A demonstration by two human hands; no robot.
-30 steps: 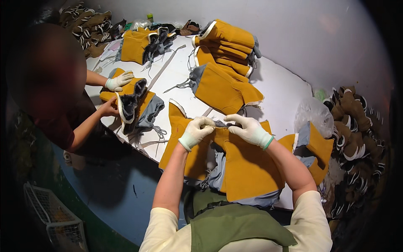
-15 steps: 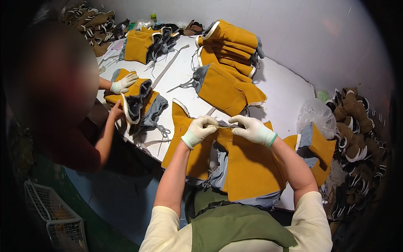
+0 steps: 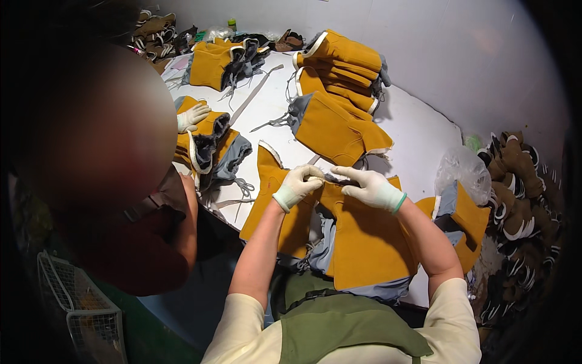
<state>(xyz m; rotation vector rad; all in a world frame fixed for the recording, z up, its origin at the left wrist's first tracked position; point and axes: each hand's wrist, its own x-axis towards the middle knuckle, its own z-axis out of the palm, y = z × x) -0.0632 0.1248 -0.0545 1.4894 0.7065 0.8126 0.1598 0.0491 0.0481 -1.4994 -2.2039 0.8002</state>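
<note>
A mustard-yellow boot upper [image 3: 370, 242] with grey lining lies in front of me at the table's near edge. My left hand [image 3: 299, 188], in a white knit glove, pinches its top edge. My right hand [image 3: 374, 189], gloved too, rests by the same edge, index finger stretched toward the left hand and fingers apart. Dark fuzzy lining shows between the hands. Another part of yellow upper [image 3: 271, 164] with a white-edged tip spreads to the left, beneath my left wrist. One more upper [image 3: 467, 224] lies beyond my right forearm.
A stack of yellow uppers [image 3: 342, 67] stands at the back of the white table [image 3: 418, 133]. A co-worker's gloved hand [image 3: 193, 116] rests on uppers at left. A clear plastic bag [image 3: 464, 173] and piled brown boot pieces [image 3: 515, 176] lie right. A wire basket [image 3: 94, 321] stands lower left.
My right index finger has straightened and lifted from the upper's edge, while the left hand keeps its pinch. The co-worker has leaned in to the right. The whole view has shifted slightly.
</note>
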